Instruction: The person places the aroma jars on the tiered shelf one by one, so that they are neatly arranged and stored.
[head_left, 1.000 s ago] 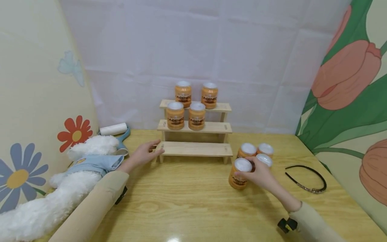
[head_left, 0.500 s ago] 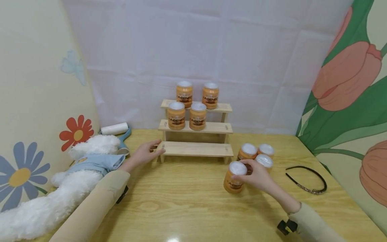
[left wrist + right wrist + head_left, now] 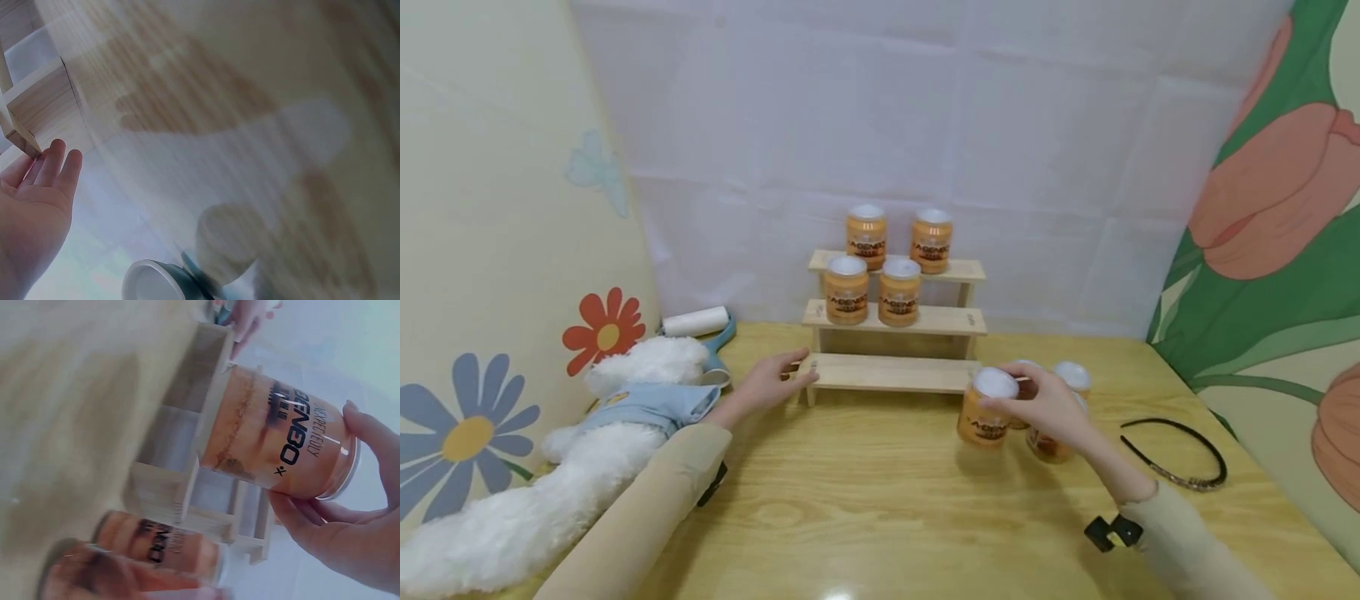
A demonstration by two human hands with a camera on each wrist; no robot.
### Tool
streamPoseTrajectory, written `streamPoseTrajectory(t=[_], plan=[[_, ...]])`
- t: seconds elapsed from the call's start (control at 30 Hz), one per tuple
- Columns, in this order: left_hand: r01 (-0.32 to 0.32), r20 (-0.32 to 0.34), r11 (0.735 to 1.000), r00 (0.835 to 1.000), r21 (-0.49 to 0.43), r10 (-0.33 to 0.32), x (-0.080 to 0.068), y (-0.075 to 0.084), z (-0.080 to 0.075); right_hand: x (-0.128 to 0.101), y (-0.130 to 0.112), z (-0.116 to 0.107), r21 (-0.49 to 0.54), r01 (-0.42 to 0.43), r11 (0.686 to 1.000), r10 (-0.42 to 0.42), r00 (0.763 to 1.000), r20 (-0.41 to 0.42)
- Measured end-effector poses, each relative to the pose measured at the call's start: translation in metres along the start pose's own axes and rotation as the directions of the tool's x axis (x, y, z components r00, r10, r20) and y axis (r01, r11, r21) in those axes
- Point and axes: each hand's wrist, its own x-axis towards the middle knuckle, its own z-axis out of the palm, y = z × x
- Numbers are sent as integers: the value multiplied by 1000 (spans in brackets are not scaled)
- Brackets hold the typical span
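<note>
Jar [image 3: 983, 421], orange-filled as far as blurred wrist view tells, gripped in right hand [image 3: 1051, 407], clear of table [image 3: 850, 500]; other jars [image 3: 1051, 447] close by that hand; left hand [image 3: 769, 383], fingers straight, touching rack [image 3: 887, 374] end

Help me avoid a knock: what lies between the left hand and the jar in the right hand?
In the head view, the rack's bottom step lies between the left hand and the held jar; nothing shows on that step.

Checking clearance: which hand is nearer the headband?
Right. The right hand holds a jar left of the headband; the left hand is farther, at the left end of the shelf.
</note>
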Motion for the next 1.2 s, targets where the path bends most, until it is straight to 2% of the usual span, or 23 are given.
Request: streamPoseTrajectory(t=[0.27, 0.43, 0.73, 0.93, 1.2], plan=[[1, 2, 1000, 1000, -12, -1, -1, 0, 0, 26, -21, -8, 134, 9, 991, -10, 1000, 5], [13, 12, 1000, 1000, -20, -13, -1, 1, -1, 45, -34, -14, 142, 31, 989, -27, 999, -32], [4, 5, 1000, 1000, -5, -4, -2, 0, -2, 81, -54, -19, 155, 16, 988, -4, 997, -79], [6, 4, 1000, 1000, -12, -6, -2, 0, -1, 102, -58, -17, 136, -9, 991, 23, 994, -104], [17, 5, 1000, 1000, -12, -17, -1, 1, -1, 126, -52, -9, 126, 1, 992, 14, 993, -119]])
